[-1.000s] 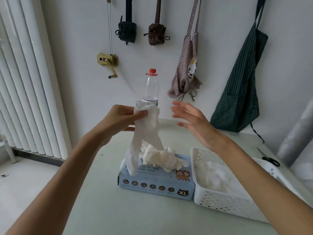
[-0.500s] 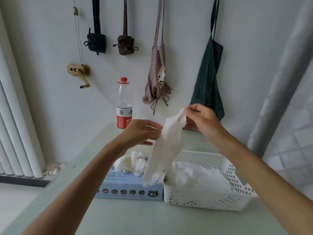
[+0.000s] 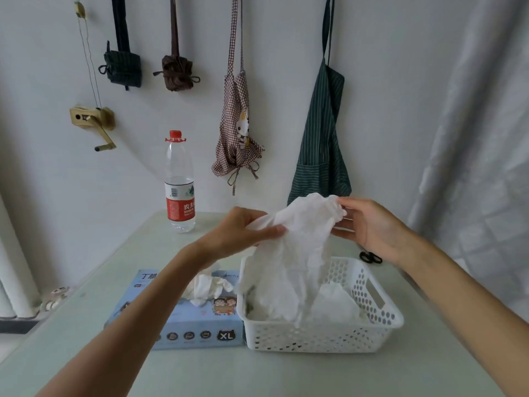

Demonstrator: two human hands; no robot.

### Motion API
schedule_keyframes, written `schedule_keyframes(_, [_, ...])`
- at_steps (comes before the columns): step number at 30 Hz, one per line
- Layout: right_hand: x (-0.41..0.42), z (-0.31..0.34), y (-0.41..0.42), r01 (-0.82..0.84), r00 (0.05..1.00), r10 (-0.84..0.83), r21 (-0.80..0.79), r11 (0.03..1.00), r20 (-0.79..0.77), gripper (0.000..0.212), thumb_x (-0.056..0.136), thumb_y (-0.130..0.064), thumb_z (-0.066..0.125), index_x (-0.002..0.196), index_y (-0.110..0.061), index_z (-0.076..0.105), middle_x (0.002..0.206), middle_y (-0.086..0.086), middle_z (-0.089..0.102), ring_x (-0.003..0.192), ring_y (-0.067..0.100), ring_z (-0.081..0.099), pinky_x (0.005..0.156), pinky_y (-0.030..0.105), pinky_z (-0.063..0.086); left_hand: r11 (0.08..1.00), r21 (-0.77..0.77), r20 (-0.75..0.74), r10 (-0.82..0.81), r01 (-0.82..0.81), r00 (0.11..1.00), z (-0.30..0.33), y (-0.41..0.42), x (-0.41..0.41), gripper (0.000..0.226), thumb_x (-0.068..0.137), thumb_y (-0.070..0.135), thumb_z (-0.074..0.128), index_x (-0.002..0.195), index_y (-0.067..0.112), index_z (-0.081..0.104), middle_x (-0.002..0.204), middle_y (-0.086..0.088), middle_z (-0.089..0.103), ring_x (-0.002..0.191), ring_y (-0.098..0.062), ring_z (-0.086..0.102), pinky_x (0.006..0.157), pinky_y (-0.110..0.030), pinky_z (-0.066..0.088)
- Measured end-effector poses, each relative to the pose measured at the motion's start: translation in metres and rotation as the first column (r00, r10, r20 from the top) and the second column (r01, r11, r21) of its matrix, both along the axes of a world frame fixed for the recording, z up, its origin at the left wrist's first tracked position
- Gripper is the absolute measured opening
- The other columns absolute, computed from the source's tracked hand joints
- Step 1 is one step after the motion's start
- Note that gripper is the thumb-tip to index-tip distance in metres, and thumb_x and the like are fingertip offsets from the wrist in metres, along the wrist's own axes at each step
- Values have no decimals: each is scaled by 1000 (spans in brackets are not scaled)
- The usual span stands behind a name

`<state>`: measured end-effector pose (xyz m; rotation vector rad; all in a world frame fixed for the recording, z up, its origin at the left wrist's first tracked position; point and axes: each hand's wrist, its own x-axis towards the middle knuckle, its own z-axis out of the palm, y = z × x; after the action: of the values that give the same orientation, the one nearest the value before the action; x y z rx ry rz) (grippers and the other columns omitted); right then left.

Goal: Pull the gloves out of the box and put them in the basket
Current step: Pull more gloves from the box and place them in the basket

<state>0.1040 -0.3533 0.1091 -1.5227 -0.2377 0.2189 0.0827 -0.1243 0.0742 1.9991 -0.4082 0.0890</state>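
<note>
I hold one white glove (image 3: 297, 253) stretched between both hands above the white basket (image 3: 380, 310), its lower end trailing down inside the basket's near-left corner. My left hand (image 3: 243, 233) pinches the glove's left edge between thumb and fingers; my right hand (image 3: 369, 224) pinches the crumpled cuff end at the top right. So both grips are narrow and closed on the same glove.

The glove looks thin, soft and very light: it sags and folds under its own weight and keeps no shape. I judge it needs only a fingertip pinch, best taken at the cuff, where the bunched material gives something to hold. It may cling to my fingers or to its neighbours on release, so I would let go low, over the pile of gloves (image 3: 337, 305) already lying in the basket.

The blue glove box (image 3: 183, 325) sits touching the basket's left side on the surface (image 3: 257, 373), more gloves (image 3: 209, 287) spilling from its opening.
</note>
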Motion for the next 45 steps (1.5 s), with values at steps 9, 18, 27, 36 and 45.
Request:
schedule_keyframes(9, [9,15,-3,-90,990,126,-440,893,55,84,55,-33,81,132,-16,52,119,-1,66,105,10,64,86,22,51,979,204,108,-47,24,993,20,-22,13,24,79,28,74,83,4,73,78,-17,70,62,-20,60,55,-24,47])
schedule_keyframes(18, [13,23,-28,-165,978,203,-426,890,46,30,67,-29,72,95,-18,74,103,-1,72,96,7,65,91,24,47,996,88,31,-21,18,999,9,-9,13,28,78,32,73,88,6,74,89,-14,73,74,-28,68,68,-29,57])
schedule_keyframes(27, [13,5,-25,375,858,-219,-275,885,465,8,91,-22,62,88,-23,70,86,-5,70,75,0,64,72,11,49,997,-76,57,12,-8,998,0,-13,16,32,97,29,49,94,5,71,76,-7,58,59,-6,46,50,-12,34])
schedule_keyframes(36, [-1,-16,12,729,374,-161,-183,659,913,13,98,-21,50,100,-14,61,63,-15,53,55,6,51,56,28,39,905,-297,40,330,-304,943,-8,-37,24,30,99,20,42,99,-1,63,87,-9,58,76,-17,49,64,-23,37])
schedule_keyframes(45, [-25,-28,26,475,607,-354,31,879,711,13,97,-15,50,93,-10,61,67,16,60,55,16,47,48,27,39,741,-361,532,662,-566,528,-23,-48,16,23,102,32,35,90,15,47,57,9,44,56,-7,46,55,-33,33])
